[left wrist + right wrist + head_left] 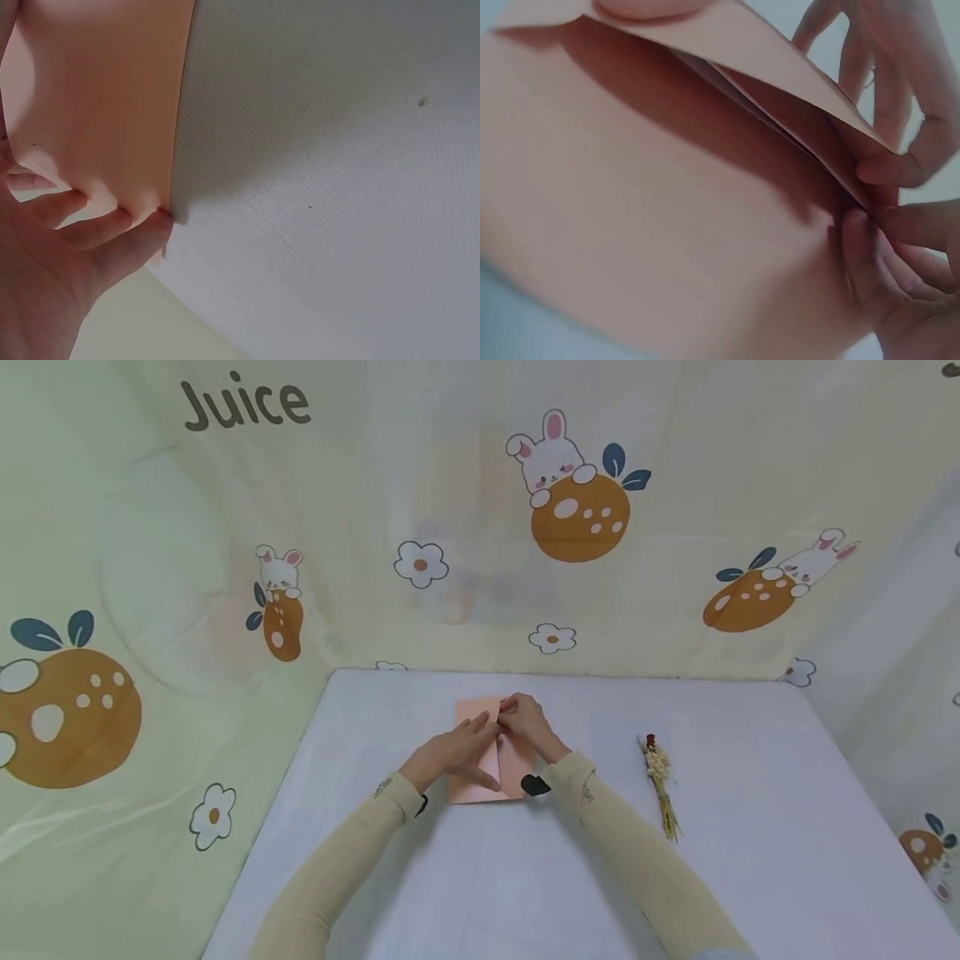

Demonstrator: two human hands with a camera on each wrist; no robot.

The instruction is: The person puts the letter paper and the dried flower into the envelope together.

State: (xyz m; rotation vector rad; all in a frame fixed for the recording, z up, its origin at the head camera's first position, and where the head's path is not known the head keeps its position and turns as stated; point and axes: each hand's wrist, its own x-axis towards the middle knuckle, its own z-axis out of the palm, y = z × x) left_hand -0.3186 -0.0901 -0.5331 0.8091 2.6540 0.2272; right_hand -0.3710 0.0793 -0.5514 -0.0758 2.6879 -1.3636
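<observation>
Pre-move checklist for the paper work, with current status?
1. Left hand on the pink paper: ok, thumb and fingertips touch it.
2. Right hand at the paper: ok, fingers at the far part of its opening.
3. Flap lying flat: not ok, it gapes in the right wrist view.
4. Anything tucked inside: cannot tell; layered edges show, but not what they are.
5. Dried flower bunch clear of both hands: ok, apart on the right.

Small dried bouquet [661, 787] on white table [750, 793]; rabbit-print curtain [465, 460] behind; "Juice" lettering [247, 403] upper left.
</observation>
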